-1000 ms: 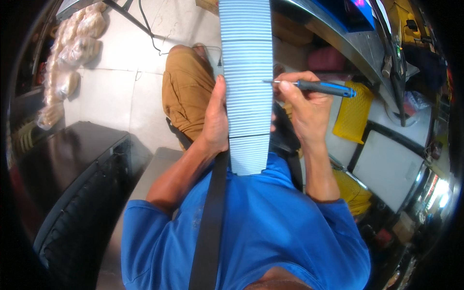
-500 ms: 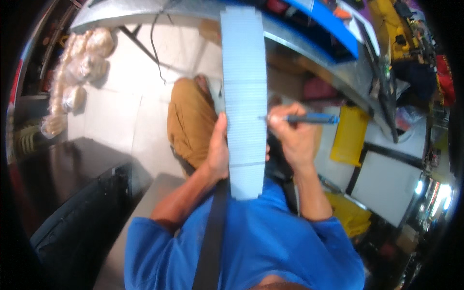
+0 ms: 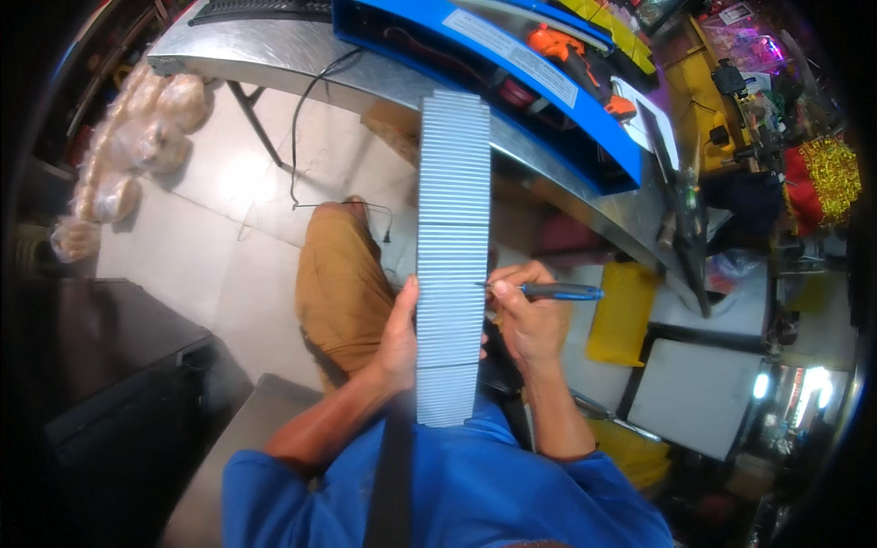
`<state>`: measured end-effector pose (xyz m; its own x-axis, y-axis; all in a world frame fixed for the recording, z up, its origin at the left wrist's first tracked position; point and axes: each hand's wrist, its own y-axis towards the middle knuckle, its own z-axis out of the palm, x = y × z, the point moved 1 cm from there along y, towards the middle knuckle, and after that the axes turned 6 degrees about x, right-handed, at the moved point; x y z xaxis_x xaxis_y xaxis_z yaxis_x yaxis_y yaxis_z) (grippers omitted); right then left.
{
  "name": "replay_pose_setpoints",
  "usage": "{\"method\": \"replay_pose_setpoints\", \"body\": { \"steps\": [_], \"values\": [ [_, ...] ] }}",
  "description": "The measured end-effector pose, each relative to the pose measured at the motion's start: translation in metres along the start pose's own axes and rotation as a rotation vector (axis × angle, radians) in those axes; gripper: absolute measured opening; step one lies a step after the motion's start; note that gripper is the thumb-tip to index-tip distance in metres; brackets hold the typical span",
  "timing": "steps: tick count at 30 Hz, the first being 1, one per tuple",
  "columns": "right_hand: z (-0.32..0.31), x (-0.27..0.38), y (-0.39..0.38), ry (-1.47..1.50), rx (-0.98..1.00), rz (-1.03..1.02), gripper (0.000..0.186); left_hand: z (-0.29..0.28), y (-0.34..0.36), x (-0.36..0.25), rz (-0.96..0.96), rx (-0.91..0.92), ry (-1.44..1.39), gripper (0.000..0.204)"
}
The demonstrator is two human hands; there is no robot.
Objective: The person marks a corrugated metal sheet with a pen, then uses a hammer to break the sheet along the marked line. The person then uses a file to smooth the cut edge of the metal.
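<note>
A long, narrow light-grey block (image 3: 453, 201) with fine ridges across it stands lengthwise in front of me. Its lower end is close to my blue shirt, and a thin dark line crosses it near that end. My left hand (image 3: 398, 338) grips it around the left side, thumb along the edge; some fingertips show at the right edge, and the rest are hidden behind. In my right hand (image 3: 533, 315) a blue-and-black pen (image 3: 562, 291) is pinched, pointing left. Its tip lies at the block's right part; whether it touches the ridges I cannot tell.
Beyond the block runs a metal table (image 3: 265, 46) bearing a blue open box (image 3: 493, 59) and an orange-handled tool (image 3: 554, 43). Plastic-wrapped bundles (image 3: 151, 146) lie on the floor at left, near a dark cabinet (image 3: 119, 320). Yellow bins (image 3: 621, 315) and a white panel (image 3: 690, 397) stand right.
The view has shifted, so the block, hands and pen appear lower and more of the table shows. The pen tip stays near the block's right part; both grips look the same.
</note>
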<state>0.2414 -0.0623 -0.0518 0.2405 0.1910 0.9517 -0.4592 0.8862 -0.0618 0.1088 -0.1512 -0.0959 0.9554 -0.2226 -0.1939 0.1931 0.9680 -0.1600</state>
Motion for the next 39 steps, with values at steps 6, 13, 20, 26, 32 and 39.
{"method": "replay_pose_setpoints", "body": {
  "steps": [6, 13, 20, 26, 32, 39],
  "values": [
    [0.0, 0.0, 0.001, 0.0, 0.016, 0.01, 0.011, 0.0, -0.003, -0.003, 0.028, 0.042, -0.013, 0.078],
    [0.008, 0.004, 0.004, -0.015, 0.045, 0.026, 0.011, -0.002, -0.003, -0.004, 0.014, -0.014, -0.026, 0.083],
    [0.008, 0.005, 0.004, -0.023, 0.05, 0.014, 0.009, 0.001, -0.003, -0.007, 0.009, -0.039, 0.01, 0.083],
    [0.007, 0.004, 0.006, -0.043, 0.026, -0.003, 0.009, 0.004, -0.001, -0.008, 0.007, -0.082, 0.034, 0.086],
    [0.011, 0.011, 0.003, -0.237, -0.071, 0.078, 0.016, 0.002, -0.003, -0.007, -0.041, -0.084, -0.001, 0.085],
    [0.006, 0.004, 0.005, -0.08, 0.015, -0.02, 0.012, 0.008, 0.0, -0.007, 0.079, -0.005, 0.046, 0.077]
  ]
}}
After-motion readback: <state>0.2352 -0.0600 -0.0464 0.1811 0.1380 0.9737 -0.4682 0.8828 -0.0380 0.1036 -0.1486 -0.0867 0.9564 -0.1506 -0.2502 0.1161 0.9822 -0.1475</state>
